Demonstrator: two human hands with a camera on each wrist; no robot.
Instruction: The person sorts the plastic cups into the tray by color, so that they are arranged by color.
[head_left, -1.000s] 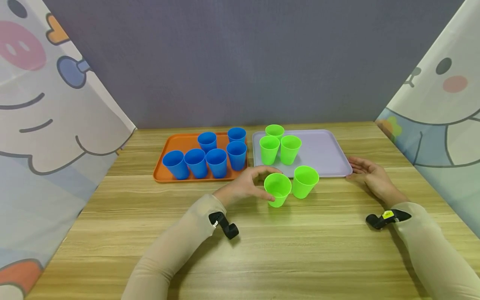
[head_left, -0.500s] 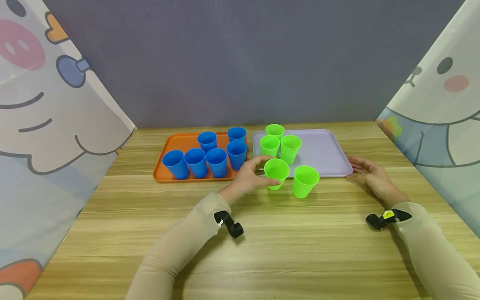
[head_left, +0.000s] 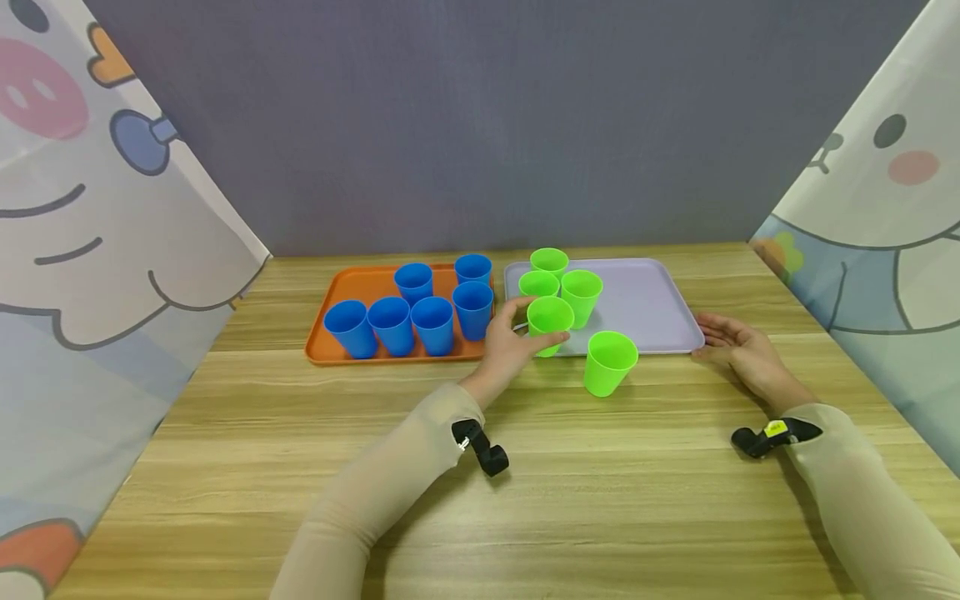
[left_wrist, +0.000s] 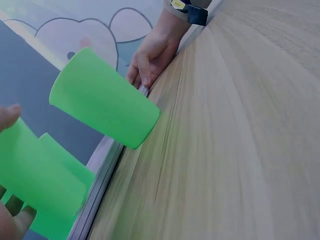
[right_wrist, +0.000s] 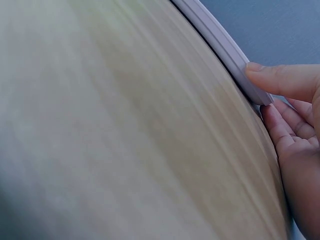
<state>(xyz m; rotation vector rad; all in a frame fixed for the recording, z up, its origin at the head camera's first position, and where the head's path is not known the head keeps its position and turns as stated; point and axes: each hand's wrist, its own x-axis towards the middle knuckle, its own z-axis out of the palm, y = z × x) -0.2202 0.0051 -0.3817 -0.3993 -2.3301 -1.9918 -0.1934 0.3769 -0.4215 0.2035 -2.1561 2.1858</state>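
My left hand (head_left: 510, 342) holds a green cup (head_left: 550, 327) by its side, thumb in front. The cup is upright at the front left of the lilac tray (head_left: 637, 300); whether its base touches the tray I cannot tell. Three more green cups (head_left: 581, 298) stand on that tray just behind it. Another green cup (left_wrist: 105, 100) stands on the table before the tray's front edge. At the tray's front right corner my right hand (head_left: 742, 354) pinches the rim, with the thumb (right_wrist: 280, 80) on the side and fingertips at the underside.
An orange tray (head_left: 360, 287) with several blue cups (head_left: 433, 325) lies left of the lilac tray. Behind both trays rises a grey wall (head_left: 480, 125). Cartoon-printed cloths (head_left: 112, 208) flank the wooden table (head_left: 570, 508).
My left hand has carried the green cup away from me, from the table before the lilac tray to the tray's front left part. The right hand has stayed at the corner.
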